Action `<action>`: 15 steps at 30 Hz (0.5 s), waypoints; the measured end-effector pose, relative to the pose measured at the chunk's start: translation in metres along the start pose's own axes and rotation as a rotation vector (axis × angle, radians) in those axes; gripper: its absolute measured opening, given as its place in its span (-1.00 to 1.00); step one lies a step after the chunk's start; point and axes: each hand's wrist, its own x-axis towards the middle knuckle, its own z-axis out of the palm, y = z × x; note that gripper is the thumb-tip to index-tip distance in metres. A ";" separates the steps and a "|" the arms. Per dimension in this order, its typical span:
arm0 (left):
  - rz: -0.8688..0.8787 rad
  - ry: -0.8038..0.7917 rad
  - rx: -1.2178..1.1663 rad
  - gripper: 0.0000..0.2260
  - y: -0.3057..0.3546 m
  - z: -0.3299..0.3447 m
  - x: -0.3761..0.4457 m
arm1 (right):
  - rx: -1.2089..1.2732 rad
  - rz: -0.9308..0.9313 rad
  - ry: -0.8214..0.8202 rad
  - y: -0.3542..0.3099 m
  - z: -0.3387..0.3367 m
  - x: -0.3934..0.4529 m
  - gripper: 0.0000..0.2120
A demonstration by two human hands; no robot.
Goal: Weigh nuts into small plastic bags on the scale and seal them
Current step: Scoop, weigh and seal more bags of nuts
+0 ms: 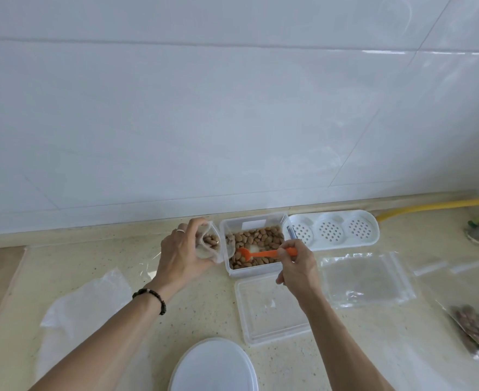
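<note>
— How do the hands sit?
— Left hand (pixel 180 251) curls its fingers round a small bag (pixel 208 245), wrist bent inward. Right hand (pixel 296 265) pinches an orange spoon (pixel 260 253), handle between fingertips.

Bright, even daylight; soft shadows, glare on wall tiles (pixel 444 52), wide-angle bending at edges.

White perforated tray (pixel 334 230) by wall; yellow hose (pixel 430 206) behind.

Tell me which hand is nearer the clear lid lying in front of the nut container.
Right. The right hand, holding the orange spoon, sits just above the lid; the left hand holds the bag further left.
</note>
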 end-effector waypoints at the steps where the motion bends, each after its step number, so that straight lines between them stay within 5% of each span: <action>1: 0.000 -0.003 0.012 -0.29 -0.001 0.000 0.000 | 0.020 0.030 -0.003 0.000 -0.001 0.002 -0.94; 15: -0.039 -0.022 0.102 -0.31 0.003 0.005 0.003 | 0.303 0.207 -0.010 0.005 -0.018 0.011 -0.97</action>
